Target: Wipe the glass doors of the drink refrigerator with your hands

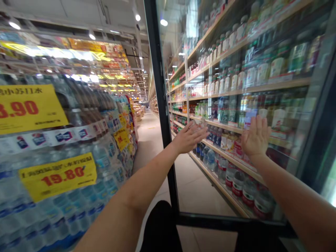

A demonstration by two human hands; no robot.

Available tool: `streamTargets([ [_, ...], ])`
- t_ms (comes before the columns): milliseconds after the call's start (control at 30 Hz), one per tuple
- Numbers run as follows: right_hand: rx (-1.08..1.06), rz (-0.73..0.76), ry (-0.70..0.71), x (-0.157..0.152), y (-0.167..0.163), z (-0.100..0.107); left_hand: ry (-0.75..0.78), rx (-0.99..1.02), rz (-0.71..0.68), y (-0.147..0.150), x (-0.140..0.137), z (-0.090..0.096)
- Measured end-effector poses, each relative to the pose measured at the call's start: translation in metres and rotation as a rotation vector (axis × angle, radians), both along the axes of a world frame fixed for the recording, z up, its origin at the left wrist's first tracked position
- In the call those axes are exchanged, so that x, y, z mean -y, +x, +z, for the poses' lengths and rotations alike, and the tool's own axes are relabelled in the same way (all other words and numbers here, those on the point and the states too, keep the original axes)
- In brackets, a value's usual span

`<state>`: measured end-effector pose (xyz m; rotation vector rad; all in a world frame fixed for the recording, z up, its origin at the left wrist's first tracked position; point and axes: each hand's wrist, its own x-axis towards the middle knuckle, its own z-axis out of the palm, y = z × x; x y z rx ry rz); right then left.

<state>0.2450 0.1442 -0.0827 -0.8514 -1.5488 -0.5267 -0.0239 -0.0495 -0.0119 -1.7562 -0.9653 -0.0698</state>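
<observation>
In front of me stands a glass door (223, 196) with a black frame (160, 80). My left hand (191, 136) lies flat over the pane with its fingers stretched out, and a faint reflection shows just above them. Further right, my right hand (256, 134) is raised upright at the glass, fingers straight and close together. Neither hand holds anything. Whether each palm fully touches the pane cannot be made out. Shelves of bottled drinks (227, 84) show in the glass, with large clear bottles (248, 194) low down; some of this may be reflection.
On the left rise stacks of packed water bottles (102, 161) with a yellow price sign (61, 175) and a larger yellow sign (28, 108) above. A pale aisle floor (149, 129) runs back between the stacks and the door. My dark-clothed leg (160, 227) is close below the frame.
</observation>
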Motion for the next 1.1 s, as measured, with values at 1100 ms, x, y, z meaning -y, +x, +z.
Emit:
streamTargets([
  [1100, -0.011, -0.060, 0.002, -0.001, -0.004, -0.004, 0.380, 0.411, 0.131, -0.005, 0.003, 0.042],
])
